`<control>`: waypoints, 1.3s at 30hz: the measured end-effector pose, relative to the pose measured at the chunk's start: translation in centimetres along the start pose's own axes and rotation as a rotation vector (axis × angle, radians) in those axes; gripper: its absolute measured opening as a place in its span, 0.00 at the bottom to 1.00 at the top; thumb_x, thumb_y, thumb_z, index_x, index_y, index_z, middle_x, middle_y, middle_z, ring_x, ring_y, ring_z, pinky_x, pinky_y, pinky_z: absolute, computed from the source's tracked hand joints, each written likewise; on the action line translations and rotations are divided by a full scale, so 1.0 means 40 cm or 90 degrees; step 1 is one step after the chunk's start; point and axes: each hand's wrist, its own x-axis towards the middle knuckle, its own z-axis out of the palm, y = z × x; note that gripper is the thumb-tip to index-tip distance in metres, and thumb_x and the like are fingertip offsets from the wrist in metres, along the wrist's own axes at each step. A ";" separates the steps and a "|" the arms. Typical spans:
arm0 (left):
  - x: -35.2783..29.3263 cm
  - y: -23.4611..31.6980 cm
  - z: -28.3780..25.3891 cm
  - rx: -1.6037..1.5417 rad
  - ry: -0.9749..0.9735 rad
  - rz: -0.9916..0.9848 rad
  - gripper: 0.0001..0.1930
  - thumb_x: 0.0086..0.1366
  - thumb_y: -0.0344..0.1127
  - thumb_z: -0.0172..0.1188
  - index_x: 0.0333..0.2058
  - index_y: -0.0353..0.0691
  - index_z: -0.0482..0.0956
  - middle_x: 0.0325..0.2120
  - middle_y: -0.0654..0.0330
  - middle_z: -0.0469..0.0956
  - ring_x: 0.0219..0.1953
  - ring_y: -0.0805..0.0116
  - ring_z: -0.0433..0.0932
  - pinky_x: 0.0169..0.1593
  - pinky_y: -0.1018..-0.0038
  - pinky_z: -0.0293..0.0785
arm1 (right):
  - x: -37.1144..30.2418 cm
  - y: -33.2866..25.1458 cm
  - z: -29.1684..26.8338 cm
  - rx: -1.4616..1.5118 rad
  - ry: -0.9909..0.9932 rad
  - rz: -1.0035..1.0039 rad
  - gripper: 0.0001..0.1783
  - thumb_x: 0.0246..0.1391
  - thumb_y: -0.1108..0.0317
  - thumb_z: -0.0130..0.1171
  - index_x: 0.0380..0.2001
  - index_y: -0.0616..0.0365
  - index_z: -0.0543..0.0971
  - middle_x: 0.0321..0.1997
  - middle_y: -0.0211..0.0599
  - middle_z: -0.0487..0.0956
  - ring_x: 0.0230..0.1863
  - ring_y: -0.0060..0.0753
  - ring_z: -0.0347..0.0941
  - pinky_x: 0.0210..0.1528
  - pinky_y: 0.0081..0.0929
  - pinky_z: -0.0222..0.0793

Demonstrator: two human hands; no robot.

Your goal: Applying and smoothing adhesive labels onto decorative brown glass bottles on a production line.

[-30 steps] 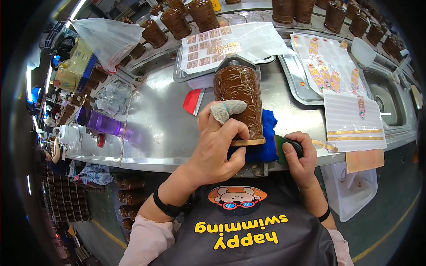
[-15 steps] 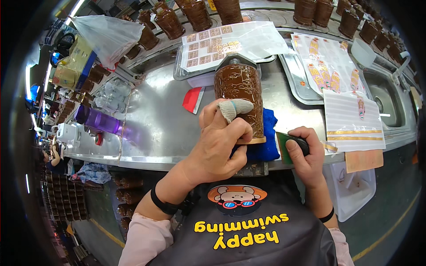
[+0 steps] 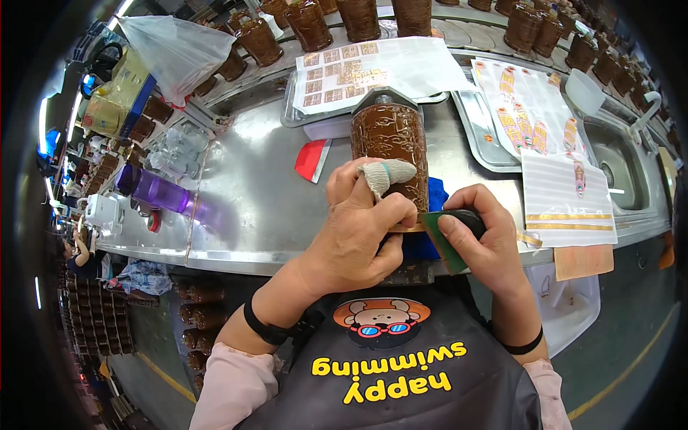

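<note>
A brown embossed bottle (image 3: 388, 136) lies on its side on a blue cloth (image 3: 438, 192), its dark angular end pointing away from me. My left hand (image 3: 365, 229) is closed on its near end, thumb and fingers pressed at a narrow gold strip (image 3: 410, 228) along the rim. A knitted finger cover (image 3: 387, 174) sits on one fingertip of that hand. In my right hand (image 3: 489, 240) is a scraper with a flat green blade (image 3: 443, 244) and a black grip (image 3: 469, 221). The blade's left edge meets the bottle's near right corner, beside my left fingers.
Label sheets lie on a metal tray (image 3: 290, 107) behind the bottle and on another tray (image 3: 479, 147) at right, with gold strips (image 3: 570, 222) nearer me. A red packet (image 3: 309, 159) and purple bottle (image 3: 159, 189) are leftward. Beyond, brown bottles (image 3: 358, 20) line a conveyor; a sink (image 3: 622, 172) stands right.
My right hand has brought the scraper left, from beside the blue cloth to the bottle's near corner. My left hand keeps its hold. The bottles on the conveyor have shifted right.
</note>
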 end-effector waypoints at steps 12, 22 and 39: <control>-0.011 -0.017 0.001 -0.035 0.006 0.009 0.12 0.44 0.28 0.59 0.30 0.44 0.71 0.50 0.48 0.67 0.54 0.44 0.59 0.59 0.54 0.50 | 0.012 -0.019 0.002 0.004 -0.055 0.035 0.10 0.53 0.68 0.61 0.34 0.63 0.74 0.26 0.32 0.76 0.28 0.17 0.68 0.31 0.20 0.66; -0.041 -0.016 0.021 -0.139 0.081 -0.090 0.15 0.45 0.29 0.62 0.35 0.45 0.75 0.49 0.48 0.70 0.55 0.43 0.60 0.59 0.56 0.52 | 0.024 -0.050 0.026 -0.033 -0.102 -0.024 0.09 0.52 0.69 0.61 0.33 0.62 0.74 0.24 0.37 0.76 0.25 0.23 0.71 0.30 0.23 0.67; -0.294 -0.181 -0.104 -0.133 0.307 -0.427 0.14 0.50 0.31 0.60 0.38 0.39 0.74 0.52 0.51 0.69 0.56 0.56 0.63 0.61 0.66 0.55 | -0.043 0.019 -0.042 0.002 0.043 0.007 0.07 0.57 0.71 0.57 0.38 0.62 0.73 0.29 0.27 0.75 0.30 0.14 0.69 0.31 0.16 0.65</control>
